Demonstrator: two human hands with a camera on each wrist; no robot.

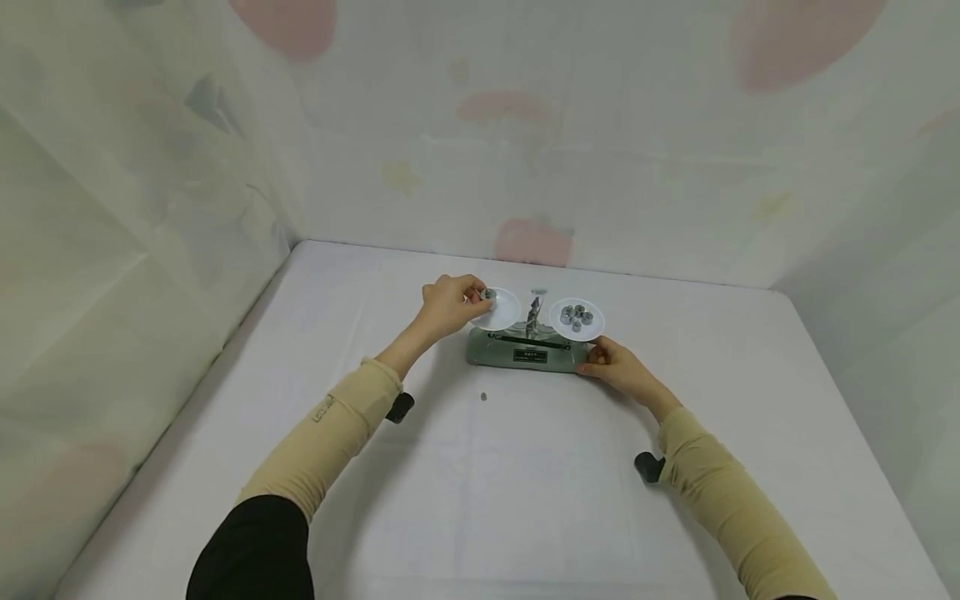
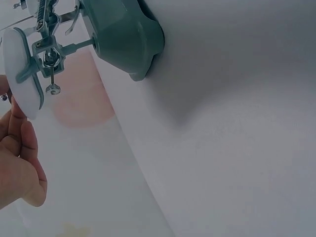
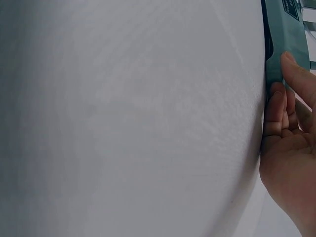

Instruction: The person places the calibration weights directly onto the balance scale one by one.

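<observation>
My left hand (image 1: 447,305) pinches a small metal weight (image 1: 488,293) between thumb and fingertips at the near-left edge of the left pan (image 1: 501,308) of a green two-pan balance (image 1: 527,348), which stands on the white table (image 1: 525,467) toward its far middle. My right hand (image 1: 611,364) rests against the right end of the balance base, fingers curled on its edge, thumb on the front face as the right wrist view shows; I judge it to be steadying the instrument. The right pan (image 1: 577,319) carries a cluster of about six cylindrical weights (image 1: 576,317), while the left pan shows no load other than the piece in my fingers. One small loose weight (image 1: 483,397) lies on the table, near side of the balance, between my two forearms and well apart from both hands. The step in hand I take to be the placing or lifting of a single weight at the left pan; which of the two cannot be told. The next move calls for a light, vertical touch, so that the pan is not tipped or the beam set swinging, and for the base to stay held. In the left wrist view the pan is seen edge-on just above my fingers (image 2: 19,148), the weight itself hidden
</observation>
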